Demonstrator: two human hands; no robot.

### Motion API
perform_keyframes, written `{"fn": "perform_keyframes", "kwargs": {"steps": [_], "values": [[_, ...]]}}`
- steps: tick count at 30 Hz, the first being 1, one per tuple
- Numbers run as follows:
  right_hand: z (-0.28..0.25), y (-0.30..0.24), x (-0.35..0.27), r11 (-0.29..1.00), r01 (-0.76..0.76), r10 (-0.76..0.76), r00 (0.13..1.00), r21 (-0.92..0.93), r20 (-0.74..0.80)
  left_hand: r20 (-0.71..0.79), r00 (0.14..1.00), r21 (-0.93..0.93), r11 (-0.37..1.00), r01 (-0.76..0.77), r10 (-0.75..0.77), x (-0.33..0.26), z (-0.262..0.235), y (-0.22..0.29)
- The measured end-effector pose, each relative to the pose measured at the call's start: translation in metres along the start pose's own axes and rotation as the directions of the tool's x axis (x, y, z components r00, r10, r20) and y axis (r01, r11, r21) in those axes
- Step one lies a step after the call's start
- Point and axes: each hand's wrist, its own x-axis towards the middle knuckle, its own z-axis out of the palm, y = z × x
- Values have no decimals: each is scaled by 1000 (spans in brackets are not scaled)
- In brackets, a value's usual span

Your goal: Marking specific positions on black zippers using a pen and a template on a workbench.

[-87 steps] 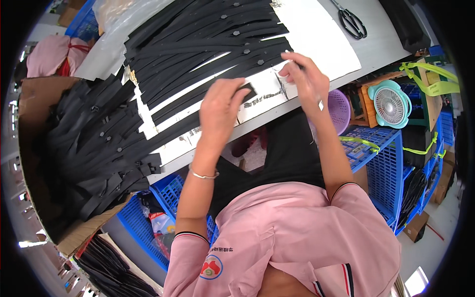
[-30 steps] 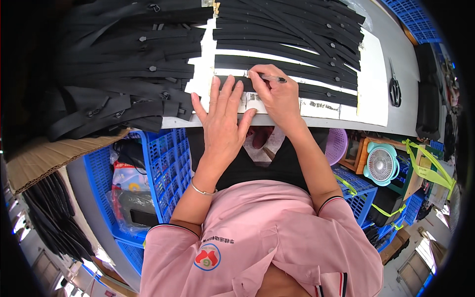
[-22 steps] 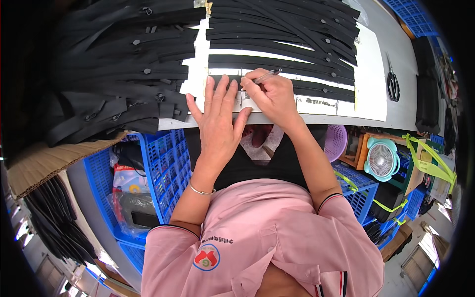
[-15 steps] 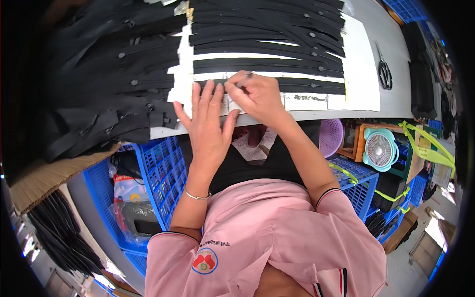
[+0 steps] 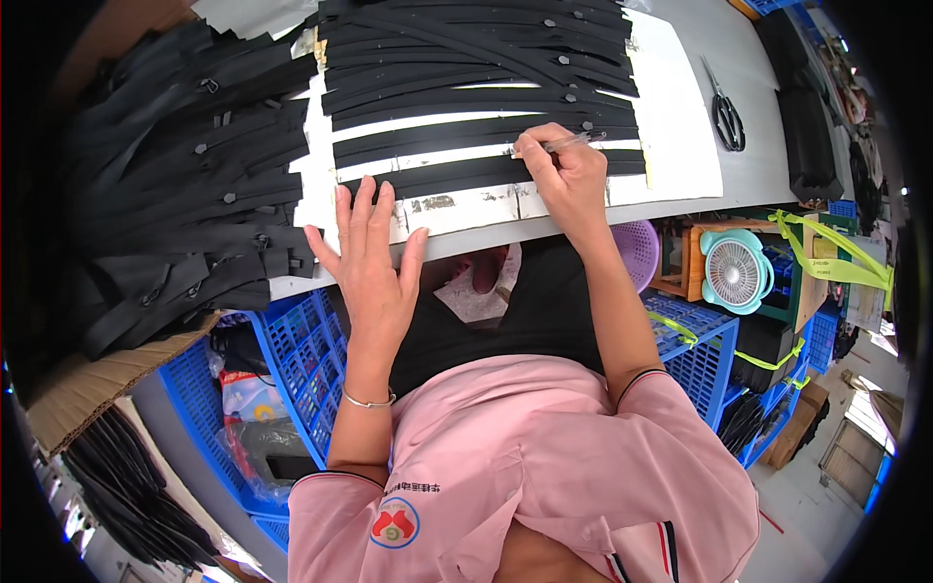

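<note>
Across the top of the frame runs a grey bench (image 5: 760,177). Mid-frame, the right hand (image 5: 570,185) pinches a clear pen (image 5: 581,142) by the gap between the two lowest black strips (image 5: 447,177); the left hand (image 5: 372,262), spread flat and gripping nothing, has fingertips at their left end, with a white board (image 5: 675,117) beneath and scissors (image 5: 727,121) upper right.

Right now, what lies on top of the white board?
Black zipper strips cover much of the white board; the left hand rests at its near-left part, and the right hand holds a pen. Whatever is beneath the strips is hidden.
</note>
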Motion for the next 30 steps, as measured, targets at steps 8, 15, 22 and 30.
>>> {"fn": "perform_keyframes", "kwargs": {"steps": [8,15,22,30], "values": [[8,5,1,982,113,-114,993,-154,2,9,1000,4,1000,5,-5,-2,-1,0],[8,4,2,972,141,-143,990,-187,5,-98,994,-196,979,-60,41,17,13,33],[10,5,1,977,143,-150,988,-155,-31,-236,966,-351,917,-188,108,52,52,58],[-7,9,-3,995,100,-103,986,29,128,-230,970,-335,930,-152,76,57,56,59]]}}
